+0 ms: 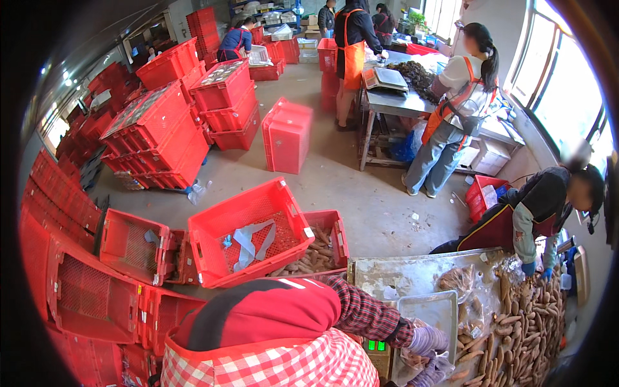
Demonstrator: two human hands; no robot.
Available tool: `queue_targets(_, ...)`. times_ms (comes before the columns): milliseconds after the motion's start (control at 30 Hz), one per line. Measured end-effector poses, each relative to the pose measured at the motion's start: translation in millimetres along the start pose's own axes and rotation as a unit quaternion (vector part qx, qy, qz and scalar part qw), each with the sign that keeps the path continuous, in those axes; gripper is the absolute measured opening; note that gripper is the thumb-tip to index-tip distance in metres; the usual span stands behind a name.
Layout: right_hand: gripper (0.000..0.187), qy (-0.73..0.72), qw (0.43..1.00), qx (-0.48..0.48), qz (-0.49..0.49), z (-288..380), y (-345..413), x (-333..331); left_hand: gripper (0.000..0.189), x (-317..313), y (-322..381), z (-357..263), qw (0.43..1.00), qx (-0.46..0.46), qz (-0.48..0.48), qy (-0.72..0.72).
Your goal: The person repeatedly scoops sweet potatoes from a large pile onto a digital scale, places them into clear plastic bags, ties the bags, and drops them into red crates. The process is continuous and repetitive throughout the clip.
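My left hand (428, 339), in a greyish knitted glove below a plaid sleeve, grips a clear plastic bag (411, 360) with brownish contents. Close beneath it, my right hand (428, 375), gloved alike and partly cut by the lower rim, is also closed on the bag's plastic. Both hands are over the metal tray (427, 301) of a weighing scale. A lit green display (376, 345) shows beside my sleeve. To the right of the hands spreads a heap of long brown tubers (512, 334), with filled clear bags (476, 309) lying next to it.
Across the worktable (382, 271) a co-worker's blue-gloved hands (537, 273) touch the tubers. Red plastic crates (251, 232) stand behind my arm, one crate (326, 244) holding tubers. More crates (96, 295) are stacked left. Other people work at a metal table (387, 99).
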State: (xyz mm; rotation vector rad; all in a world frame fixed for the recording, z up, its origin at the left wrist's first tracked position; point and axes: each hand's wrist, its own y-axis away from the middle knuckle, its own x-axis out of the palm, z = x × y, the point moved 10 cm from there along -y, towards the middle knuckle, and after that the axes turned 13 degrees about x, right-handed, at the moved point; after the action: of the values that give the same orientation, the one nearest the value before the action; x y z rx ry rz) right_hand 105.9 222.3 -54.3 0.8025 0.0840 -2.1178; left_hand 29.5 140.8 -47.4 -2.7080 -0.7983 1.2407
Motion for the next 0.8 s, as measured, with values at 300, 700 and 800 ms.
queue_targets(300,0.022,-0.031,0.999,0.028,0.016,-1,7,-4,0.039,9,30,18,0.976,0.082,-0.150,0.136)
queue_targets(700,0.026,-0.117,0.988,0.081,0.067,23,42,-16,0.028,40,8,32,0.975,0.102,-0.119,0.158)
queue_targets(800,0.027,-0.130,0.985,0.089,0.074,32,52,-22,0.022,46,-7,23,0.981,0.101,-0.082,0.145)
